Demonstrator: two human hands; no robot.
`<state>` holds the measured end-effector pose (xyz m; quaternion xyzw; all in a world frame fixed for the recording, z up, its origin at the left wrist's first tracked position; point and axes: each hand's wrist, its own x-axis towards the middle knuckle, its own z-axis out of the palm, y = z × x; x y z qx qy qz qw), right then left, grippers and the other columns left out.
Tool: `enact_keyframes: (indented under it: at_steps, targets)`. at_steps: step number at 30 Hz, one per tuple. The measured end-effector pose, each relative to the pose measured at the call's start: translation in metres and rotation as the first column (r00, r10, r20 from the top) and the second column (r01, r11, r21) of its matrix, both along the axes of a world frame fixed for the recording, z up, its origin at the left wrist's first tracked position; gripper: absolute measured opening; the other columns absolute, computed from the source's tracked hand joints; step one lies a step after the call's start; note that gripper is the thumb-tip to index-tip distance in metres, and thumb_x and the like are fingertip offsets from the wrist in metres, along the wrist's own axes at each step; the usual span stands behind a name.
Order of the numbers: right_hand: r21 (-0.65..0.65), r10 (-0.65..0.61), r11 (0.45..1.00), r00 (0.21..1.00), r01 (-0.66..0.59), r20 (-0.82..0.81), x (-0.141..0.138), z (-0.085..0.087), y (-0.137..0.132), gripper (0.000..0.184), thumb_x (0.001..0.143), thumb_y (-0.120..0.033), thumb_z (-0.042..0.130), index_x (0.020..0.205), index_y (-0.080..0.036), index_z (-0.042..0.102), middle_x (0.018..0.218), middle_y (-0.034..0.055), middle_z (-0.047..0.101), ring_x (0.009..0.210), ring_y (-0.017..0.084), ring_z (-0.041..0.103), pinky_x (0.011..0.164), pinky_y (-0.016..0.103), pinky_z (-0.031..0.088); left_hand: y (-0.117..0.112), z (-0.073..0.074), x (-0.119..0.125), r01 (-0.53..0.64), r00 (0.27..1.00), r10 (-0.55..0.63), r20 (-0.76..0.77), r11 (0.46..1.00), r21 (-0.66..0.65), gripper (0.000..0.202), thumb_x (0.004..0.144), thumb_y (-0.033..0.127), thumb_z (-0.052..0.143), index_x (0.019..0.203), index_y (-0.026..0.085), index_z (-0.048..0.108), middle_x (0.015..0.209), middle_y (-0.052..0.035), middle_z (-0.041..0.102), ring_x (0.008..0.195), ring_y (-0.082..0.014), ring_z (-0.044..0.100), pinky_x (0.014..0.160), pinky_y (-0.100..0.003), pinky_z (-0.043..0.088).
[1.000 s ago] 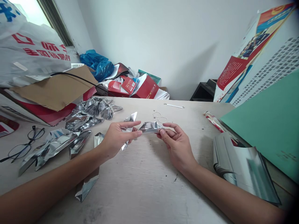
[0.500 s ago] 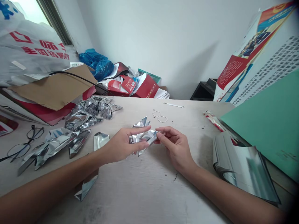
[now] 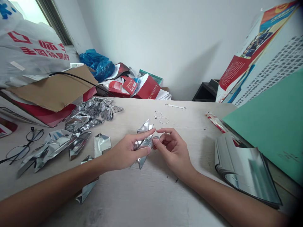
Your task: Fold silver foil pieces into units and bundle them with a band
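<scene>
Pale wall [image 3: 151,47] at the back, softly shadowed toward the right; below it, a whitish table [image 3: 132,201] with scuffs and small dark specks; over its middle, between both hands, a folded foil bundle [image 3: 145,143] with pointed silver ends jutting up and down; cannot tell whether touching the tabletop.

Left hand [image 3: 125,151] closed on the bundle — forefinger along the upper edge, thumb along the lower, foil pressed in between; opposite, right hand [image 3: 175,153] pinching the bundle's right tip between thumb and curled fingers, forefinger raised and arched, close to the tip of the left one.

Just beyond, two thin white rings [image 3: 158,113], side by side; farther back, a narrow white strip [image 3: 175,106]; near the left forearm [image 3: 54,190], a squarish foil piece [image 3: 102,145], plus another folded piece [image 3: 88,190] partly hidden by the arm; farther left, long folded foil strips [image 3: 50,148], pleated foil fans [image 3: 107,113] behind, and glasses [image 3: 30,142] toward the edge.

At the back left, a white plastic bag [image 3: 35,67] with red lettering, a brown cardboard flap [image 3: 56,91] and a crumpled blue bag [image 3: 97,64]; next along, red boxes [image 3: 149,88]; on the right — a curled stack of silver sheets [image 3: 248,173] beside a slanting green board [image 3: 267,116].
</scene>
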<state>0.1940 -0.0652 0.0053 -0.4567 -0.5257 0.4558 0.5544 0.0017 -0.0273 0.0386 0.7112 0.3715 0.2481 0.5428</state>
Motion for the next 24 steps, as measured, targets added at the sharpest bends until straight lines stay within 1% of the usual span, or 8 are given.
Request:
enact_keyframes:
  at_steps: [4, 7, 9, 10, 12, 14, 19, 24]
  targets:
    - [-0.006, 0.005, 1.000, 1.000, -0.005, 0.014, 0.003, -0.003, 0.000, 0.040, 0.087, -0.040, 0.070, 0.121, -0.030, 0.053, 0.076, -0.0041, 0.056, 0.075, 0.009, 0.058, 0.076, 0.026, 0.052, 0.000, 0.004, 0.000, 0.051, 0.996, -0.055, -0.065, 0.997, -0.061, 0.058, 0.097, 0.033, 0.059, 0.153, 0.042, 0.044, 0.093, 0.0021, 0.071, 0.070, -0.0105, 0.057, 0.067, -0.024, 0.046]
    - [0.073, -0.068, 0.995, 0.997, 0.066, 0.027, 0.007, -0.001, 0.002, 0.057, 0.086, -0.040, 0.071, 0.137, -0.038, 0.046, 0.117, 0.0018, 0.060, 0.104, 0.012, 0.058, 0.089, 0.027, 0.053, 0.001, 0.007, -0.001, 0.096, 0.994, -0.104, -0.036, 0.980, -0.174, 0.058, 0.097, 0.027, 0.058, 0.152, 0.040, 0.046, 0.073, 0.0049, 0.064, 0.058, -0.0085, 0.048, 0.056, -0.020, 0.039]
    - [0.084, -0.040, 0.996, 0.999, 0.038, 0.013, 0.009, 0.001, 0.002, 0.059, 0.090, -0.042, 0.066, 0.144, -0.043, 0.042, 0.145, 0.0009, 0.048, 0.127, 0.015, 0.052, 0.100, 0.030, 0.052, 0.003, 0.008, -0.003, 0.185, 0.981, -0.194, -0.018, 0.955, -0.231, 0.058, 0.095, 0.023, 0.059, 0.150, 0.037, 0.050, 0.074, 0.0034, 0.066, 0.060, -0.0089, 0.051, 0.056, -0.020, 0.041]
    - [0.076, 0.009, 0.997, 1.000, -0.010, 0.014, 0.009, 0.003, 0.002, 0.054, 0.092, -0.043, 0.062, 0.144, -0.043, 0.045, 0.150, -0.0003, 0.046, 0.132, 0.016, 0.050, 0.102, 0.031, 0.051, 0.004, 0.009, -0.004, 0.233, 0.969, -0.245, -0.017, 0.938, -0.258, 0.058, 0.094, 0.022, 0.060, 0.150, 0.036, 0.051, 0.076, 0.0023, 0.068, 0.061, -0.0092, 0.052, 0.056, -0.019, 0.041]
    - [0.068, 0.111, 0.991, 0.993, -0.114, 0.041, 0.009, 0.006, 0.001, 0.037, 0.096, -0.044, 0.055, 0.132, -0.036, 0.061, 0.146, 0.0007, 0.053, 0.132, 0.017, 0.053, 0.106, 0.033, 0.049, 0.006, 0.008, -0.006, 0.299, 0.948, -0.318, -0.017, 0.907, -0.298, 0.059, 0.093, 0.022, 0.061, 0.150, 0.035, 0.052, 0.079, 0.0007, 0.071, 0.060, -0.0094, 0.053, 0.054, -0.019, 0.042]
    - [0.066, 0.149, 0.986, 0.987, -0.153, 0.067, 0.009, 0.007, -0.002, 0.032, 0.098, -0.045, 0.051, 0.114, -0.029, 0.074, 0.133, 0.0033, 0.063, 0.126, 0.018, 0.058, 0.106, 0.033, 0.047, 0.007, 0.007, -0.008, 0.320, 0.941, -0.339, -0.006, 0.895, -0.312, 0.058, 0.094, 0.024, 0.061, 0.151, 0.033, 0.051, 0.080, -0.0011, 0.072, 0.057, -0.0096, 0.053, 0.052, -0.019, 0.041]
    - [0.005, 0.052, 0.999, 0.998, -0.052, -0.038, 0.008, 0.005, -0.004, 0.036, 0.096, -0.046, 0.055, 0.128, -0.033, 0.067, 0.094, 0.0006, 0.069, 0.089, 0.012, 0.062, 0.084, 0.027, 0.048, 0.010, 0.008, -0.011, 0.313, 0.947, -0.317, 0.046, 0.889, -0.334, 0.057, 0.097, 0.031, 0.060, 0.153, 0.030, 0.049, 0.082, -0.0044, 0.073, 0.057, -0.0105, 0.058, 0.054, -0.022, 0.046]
    - [0.022, 0.055, 0.998, 0.998, -0.055, 0.011, 0.007, 0.007, -0.003, 0.033, 0.097, -0.047, 0.053, 0.114, -0.027, 0.071, 0.105, 0.0026, 0.072, 0.091, 0.013, 0.062, 0.084, 0.027, 0.048, 0.010, 0.008, -0.011, 0.308, 0.950, -0.299, 0.088, 0.862, -0.403, 0.059, 0.095, 0.030, 0.063, 0.152, 0.030, 0.049, 0.084, -0.0048, 0.073, 0.053, -0.0125, 0.063, 0.049, -0.023, 0.046]
